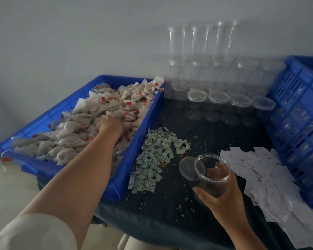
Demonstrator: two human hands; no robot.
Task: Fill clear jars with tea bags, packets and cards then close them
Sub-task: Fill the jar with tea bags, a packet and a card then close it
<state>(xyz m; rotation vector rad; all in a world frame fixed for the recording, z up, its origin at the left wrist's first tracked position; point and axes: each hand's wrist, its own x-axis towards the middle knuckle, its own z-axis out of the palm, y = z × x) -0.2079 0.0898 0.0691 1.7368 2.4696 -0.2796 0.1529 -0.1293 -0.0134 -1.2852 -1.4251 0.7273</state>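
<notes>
A pale sleeve (35, 231) sits lowest in the head view, and the bare left forearm runs from it into a blue tray (116, 186). The left hand (110, 124) is dug into the heaped tea bags (90, 114), its fingers buried, so its grip cannot be told. The right hand (222, 199) wraps thumb and fingers round an open clear jar (212, 170) over the dark table (170, 204). A loose lid (187, 166) lies just beside the jar's mouth. Green packets (155, 156) lie between tray and jar, and white cards (260, 174) spread to the right against a blue crate (300, 109). Stacked empty jars (200, 51) stand at the wall
</notes>
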